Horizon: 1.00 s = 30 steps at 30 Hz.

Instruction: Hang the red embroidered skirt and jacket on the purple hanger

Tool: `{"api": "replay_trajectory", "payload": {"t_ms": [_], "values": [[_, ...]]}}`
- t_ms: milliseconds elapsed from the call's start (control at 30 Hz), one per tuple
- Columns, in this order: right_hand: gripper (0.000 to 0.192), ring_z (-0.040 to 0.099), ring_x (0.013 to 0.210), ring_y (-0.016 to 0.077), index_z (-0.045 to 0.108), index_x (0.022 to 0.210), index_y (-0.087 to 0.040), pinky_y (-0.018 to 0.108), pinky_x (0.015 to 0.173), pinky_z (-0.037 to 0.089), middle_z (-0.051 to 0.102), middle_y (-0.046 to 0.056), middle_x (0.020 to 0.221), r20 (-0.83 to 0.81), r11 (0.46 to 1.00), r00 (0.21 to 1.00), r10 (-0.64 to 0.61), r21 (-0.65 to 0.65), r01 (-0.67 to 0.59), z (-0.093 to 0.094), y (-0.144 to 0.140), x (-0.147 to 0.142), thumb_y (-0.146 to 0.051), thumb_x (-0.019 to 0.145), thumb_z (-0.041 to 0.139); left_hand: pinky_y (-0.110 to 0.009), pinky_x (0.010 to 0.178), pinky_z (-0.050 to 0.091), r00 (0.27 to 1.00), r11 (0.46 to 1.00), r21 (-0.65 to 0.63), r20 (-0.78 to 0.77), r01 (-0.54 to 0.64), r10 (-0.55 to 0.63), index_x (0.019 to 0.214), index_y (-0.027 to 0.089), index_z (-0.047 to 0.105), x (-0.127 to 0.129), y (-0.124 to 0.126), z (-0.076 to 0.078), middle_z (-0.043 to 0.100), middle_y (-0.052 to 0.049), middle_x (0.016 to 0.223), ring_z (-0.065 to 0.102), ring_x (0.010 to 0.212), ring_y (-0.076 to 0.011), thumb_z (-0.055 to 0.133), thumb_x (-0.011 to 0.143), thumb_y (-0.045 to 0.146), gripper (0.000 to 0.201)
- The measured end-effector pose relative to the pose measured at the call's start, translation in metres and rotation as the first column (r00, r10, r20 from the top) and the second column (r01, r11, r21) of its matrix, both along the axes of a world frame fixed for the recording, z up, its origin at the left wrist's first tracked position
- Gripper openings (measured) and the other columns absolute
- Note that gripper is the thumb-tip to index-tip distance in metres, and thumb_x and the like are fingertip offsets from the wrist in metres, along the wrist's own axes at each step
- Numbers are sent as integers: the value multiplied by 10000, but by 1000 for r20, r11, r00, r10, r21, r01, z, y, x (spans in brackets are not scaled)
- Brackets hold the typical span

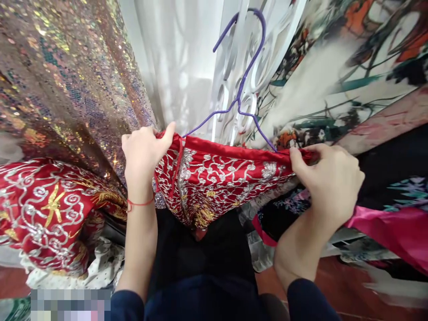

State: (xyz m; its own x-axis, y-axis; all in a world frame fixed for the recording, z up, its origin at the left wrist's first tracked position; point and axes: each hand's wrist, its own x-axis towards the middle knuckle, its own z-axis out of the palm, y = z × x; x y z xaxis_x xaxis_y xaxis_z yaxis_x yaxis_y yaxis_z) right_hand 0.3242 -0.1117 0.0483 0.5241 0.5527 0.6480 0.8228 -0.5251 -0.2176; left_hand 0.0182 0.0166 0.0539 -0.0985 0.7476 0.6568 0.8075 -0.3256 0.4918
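A red garment with silver and gold embroidery (214, 178) is stretched between my two hands, its plain red waistband running along the top. My left hand (147, 147) grips one end of the band, thumb up. At the other end, my right hand (329, 178) pinches the band between thumb and curled fingers. A purple wire hanger (239, 100) stands behind the band with its hook upward. Its lower part is hidden by the garment, so I cannot tell how it is held. A thin red tie hangs near my left hand.
Sequined fabric (83, 80) hangs at the left, above another red embroidered garment (50, 214). Behind the hanger is a white scrolled rack (254, 80). Floral cloth (351, 80) hangs at the right, with black fabric edged in pink (391, 227) below it.
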Motion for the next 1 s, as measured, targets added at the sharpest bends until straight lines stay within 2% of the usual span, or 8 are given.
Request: {"api": "replay_trajectory", "payload": {"t_ms": [200, 300, 533, 600, 767, 833, 900, 1000], "values": [[71, 572, 749, 190, 750, 890, -227, 300, 617, 329, 669, 58, 851, 99, 963, 958, 269, -26, -268, -3, -9, 21, -274, 837, 760, -340, 672, 440, 980, 960, -236, -87, 153, -178, 818, 241, 723, -18, -18, -3, 709, -42, 730, 576, 642, -203, 603, 868, 475, 267], [71, 583, 752, 179, 702, 826, -210, 300, 682, 357, 704, 63, 841, 94, 926, 924, 371, 35, -376, 0, 3, 28, -192, 891, 680, -306, 632, 412, 975, 970, -170, -104, 176, -195, 906, 262, 759, -25, -20, -6, 735, -30, 756, 557, 605, -180, 651, 832, 374, 172], [170, 561, 795, 200, 582, 872, -154, 336, 748, 404, 603, 120, 842, 93, 897, 957, 275, 334, -290, -9, 42, 19, -213, 991, 477, -284, 642, 399, 993, 993, -8, 4, 118, -118, 905, 254, 730, -23, -20, -12, 686, -13, 728, 593, 667, -165, 599, 927, 370, 177], [244, 536, 782, 193, 511, 839, -186, 355, 753, 418, 531, 85, 827, 146, 813, 951, 273, 493, -310, -15, 51, 12, -276, 1029, 387, -280, 639, 395, 986, 992, 50, 117, 113, -118, 896, 241, 689, -23, -22, -13, 630, 7, 696, 562, 648, -145, 564, 960, 378, 196], [332, 475, 745, 152, 337, 788, -244, 379, 774, 433, 349, 6, 802, 277, 411, 950, 147, 856, -313, -18, 63, -7, -407, 1076, 311, -277, 666, 403, 924, 961, 253, 328, 114, -196, 836, 210, 586, -23, -21, -20, 509, 27, 698, 508, 661, -123, 508, 1004, 452, 304], [348, 470, 749, 149, 320, 784, -249, 388, 793, 437, 330, 2, 806, 270, 321, 958, 97, 903, -287, -15, 65, -10, -443, 1073, 332, -282, 697, 423, 908, 949, 290, 353, 124, -227, 841, 210, 574, -22, -16, -24, 525, 17, 737, 528, 703, -132, 510, 991, 515, 347], [356, 478, 751, 156, 342, 782, -243, 400, 798, 436, 345, 6, 805, 282, 314, 954, 106, 900, -301, -15, 64, -8, -458, 1066, 354, -289, 725, 449, 887, 940, 311, 381, 143, -261, 842, 216, 565, -23, -7, -29, 544, 6, 768, 547, 743, -146, 522, 966, 577, 384], [337, 490, 711, 155, 414, 769, -218, 379, 726, 432, 392, 10, 773, 363, 425, 909, 206, 803, -417, -19, 57, 5, -394, 1055, 392, -296, 722, 476, 832, 934, 274, 442, 229, -334, 801, 222, 532, -26, 10, -34, 520, 4, 745, 549, 732, -153, 525, 943, 623, 425]]}}
